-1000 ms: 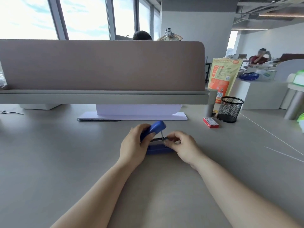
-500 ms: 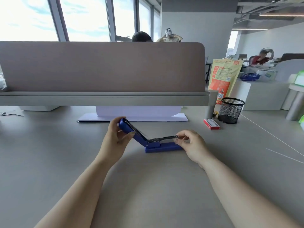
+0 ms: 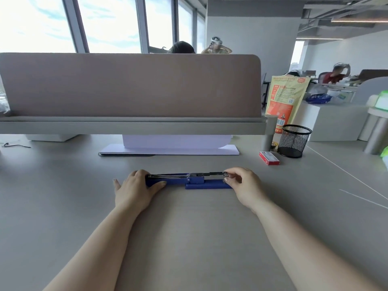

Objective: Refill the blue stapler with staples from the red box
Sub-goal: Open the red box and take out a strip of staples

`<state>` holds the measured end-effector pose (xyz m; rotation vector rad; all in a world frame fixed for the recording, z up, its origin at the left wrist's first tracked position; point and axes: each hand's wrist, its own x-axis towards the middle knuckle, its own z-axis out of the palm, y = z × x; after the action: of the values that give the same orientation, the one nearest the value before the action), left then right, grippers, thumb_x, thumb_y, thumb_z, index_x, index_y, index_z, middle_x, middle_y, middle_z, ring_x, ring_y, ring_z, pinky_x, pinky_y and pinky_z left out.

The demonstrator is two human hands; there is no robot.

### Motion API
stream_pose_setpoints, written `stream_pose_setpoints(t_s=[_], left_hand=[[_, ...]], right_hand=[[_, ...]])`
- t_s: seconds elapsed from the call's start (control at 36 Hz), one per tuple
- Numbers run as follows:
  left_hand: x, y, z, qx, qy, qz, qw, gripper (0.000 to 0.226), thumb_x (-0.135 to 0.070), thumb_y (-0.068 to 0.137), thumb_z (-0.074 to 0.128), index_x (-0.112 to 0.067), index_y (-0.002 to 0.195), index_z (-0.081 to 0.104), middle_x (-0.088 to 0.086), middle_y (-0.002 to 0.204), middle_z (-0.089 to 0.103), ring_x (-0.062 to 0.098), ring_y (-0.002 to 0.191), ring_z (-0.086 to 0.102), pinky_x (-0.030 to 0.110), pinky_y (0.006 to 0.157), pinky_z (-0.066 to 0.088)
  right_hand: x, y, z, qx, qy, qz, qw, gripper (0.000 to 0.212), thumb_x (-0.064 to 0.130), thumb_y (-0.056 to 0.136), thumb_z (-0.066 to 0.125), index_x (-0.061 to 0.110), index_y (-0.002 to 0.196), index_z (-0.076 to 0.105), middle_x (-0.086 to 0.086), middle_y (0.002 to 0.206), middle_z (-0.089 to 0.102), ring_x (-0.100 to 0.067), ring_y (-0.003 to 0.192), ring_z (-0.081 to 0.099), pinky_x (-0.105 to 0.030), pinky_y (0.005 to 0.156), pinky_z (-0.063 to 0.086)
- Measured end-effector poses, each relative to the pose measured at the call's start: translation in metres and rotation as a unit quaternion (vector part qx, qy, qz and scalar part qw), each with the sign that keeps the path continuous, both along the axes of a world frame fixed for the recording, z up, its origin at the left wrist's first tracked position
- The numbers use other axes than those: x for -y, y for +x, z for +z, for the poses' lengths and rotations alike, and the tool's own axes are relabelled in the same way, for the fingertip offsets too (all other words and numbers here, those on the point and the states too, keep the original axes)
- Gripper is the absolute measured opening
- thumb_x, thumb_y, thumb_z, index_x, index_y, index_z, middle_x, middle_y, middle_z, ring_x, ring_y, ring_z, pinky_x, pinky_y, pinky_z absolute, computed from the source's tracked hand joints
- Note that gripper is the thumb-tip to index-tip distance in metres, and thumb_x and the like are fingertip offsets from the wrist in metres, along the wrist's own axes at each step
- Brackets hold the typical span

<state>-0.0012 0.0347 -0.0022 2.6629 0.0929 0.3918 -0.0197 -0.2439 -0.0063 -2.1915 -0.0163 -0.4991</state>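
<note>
The blue stapler (image 3: pixel 196 182) lies on the grey desk in front of me, swung fully open so its lid lies flat to the left and its metal staple channel points right over the base. My left hand (image 3: pixel 136 191) rests on the lid's left end, pressing it down. My right hand (image 3: pixel 243 185) pinches the right tip of the metal channel between thumb and fingers. The red box (image 3: pixel 269 158) of staples lies shut on the desk, further back and to the right of both hands.
A black mesh pen cup (image 3: pixel 293 140) stands just behind the red box. A white stand base (image 3: pixel 168 151) sits under the desk divider (image 3: pixel 130 85). An orange bag (image 3: pixel 283 101) leans at the back right. People sit at other desks behind.
My left hand has swung the stapler's lid from upright all the way down to the left until it lies flat. My right hand has stayed at the channel's right tip.
</note>
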Motion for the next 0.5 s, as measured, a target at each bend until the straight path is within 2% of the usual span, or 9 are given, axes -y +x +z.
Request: stream_pose_setpoints(t_s=[0.08, 0.17, 0.25, 0.33, 0.39, 0.44, 0.5], left_hand=[[0.000, -0.001, 0.000, -0.004, 0.008, -0.006, 1.000, 0.055, -0.065, 0.076, 0.050, -0.025, 0.113, 0.053, 0.003, 0.123, 0.056, 0.024, 0.113, 0.053, 0.057, 0.112, 0.016], [0.007, -0.006, 0.005, 0.002, -0.005, -0.003, 1.000, 0.068, -0.068, 0.076, 0.046, -0.023, 0.127, 0.045, 0.005, 0.138, 0.045, 0.027, 0.124, 0.046, 0.055, 0.114, 0.011], [0.025, -0.016, 0.019, 0.099, -0.056, -0.025, 0.993, 0.059, -0.057, 0.082, 0.049, -0.020, 0.128, 0.047, 0.009, 0.139, 0.045, 0.032, 0.126, 0.042, 0.050, 0.114, 0.016], [0.055, -0.030, 0.029, 0.184, -0.045, -0.100, 0.977, 0.050, -0.049, 0.085, 0.049, -0.019, 0.125, 0.051, 0.005, 0.133, 0.052, 0.029, 0.123, 0.043, 0.044, 0.105, 0.032], [0.081, -0.043, 0.031, 0.193, -0.030, -0.178, 0.964, 0.048, -0.047, 0.085, 0.047, -0.021, 0.125, 0.051, 0.001, 0.132, 0.053, 0.024, 0.121, 0.045, 0.039, 0.101, 0.038], [0.109, -0.055, 0.028, 0.183, -0.001, -0.261, 0.948, 0.052, -0.052, 0.083, 0.040, -0.024, 0.126, 0.050, -0.004, 0.132, 0.052, 0.019, 0.122, 0.046, 0.033, 0.101, 0.038], [0.138, -0.065, 0.023, 0.152, 0.013, -0.330, 0.932, 0.058, -0.058, 0.080, 0.034, -0.027, 0.128, 0.047, -0.008, 0.136, 0.048, 0.014, 0.128, 0.040, 0.028, 0.106, 0.032]], right_hand=[[0.001, -0.001, 0.000, -0.013, 0.018, -0.001, 1.000, 0.026, 0.016, 0.082, 0.064, 0.017, 0.108, 0.064, -0.002, 0.104, 0.061, -0.017, 0.094, 0.057, -0.027, 0.084, 0.044], [0.009, -0.005, 0.002, -0.024, 0.049, -0.014, 0.998, 0.031, 0.022, 0.082, 0.065, 0.018, 0.112, 0.061, 0.000, 0.109, 0.059, -0.016, 0.102, 0.056, -0.030, 0.092, 0.044], [0.031, -0.010, 0.005, -0.026, 0.062, -0.060, 0.996, 0.029, 0.021, 0.081, 0.065, 0.015, 0.109, 0.062, -0.004, 0.111, 0.062, -0.018, 0.104, 0.057, -0.031, 0.092, 0.044], [0.065, -0.014, 0.010, -0.026, -0.002, -0.129, 0.991, 0.029, 0.018, 0.080, 0.065, 0.011, 0.108, 0.062, -0.011, 0.112, 0.065, -0.026, 0.107, 0.058, -0.034, 0.093, 0.043], [0.089, -0.016, 0.011, -0.033, -0.068, -0.163, 0.984, 0.032, 0.019, 0.080, 0.064, 0.011, 0.111, 0.061, -0.012, 0.116, 0.063, -0.029, 0.109, 0.056, -0.035, 0.095, 0.041], [0.108, -0.017, 0.012, -0.058, -0.119, -0.177, 0.975, 0.040, 0.023, 0.082, 0.062, 0.015, 0.120, 0.056, -0.013, 0.123, 0.060, -0.031, 0.115, 0.052, -0.036, 0.099, 0.039], [0.119, -0.016, 0.011, -0.084, -0.143, -0.178, 0.970, 0.048, 0.028, 0.083, 0.059, 0.019, 0.129, 0.048, -0.012, 0.132, 0.053, -0.032, 0.122, 0.046, -0.037, 0.103, 0.036]])
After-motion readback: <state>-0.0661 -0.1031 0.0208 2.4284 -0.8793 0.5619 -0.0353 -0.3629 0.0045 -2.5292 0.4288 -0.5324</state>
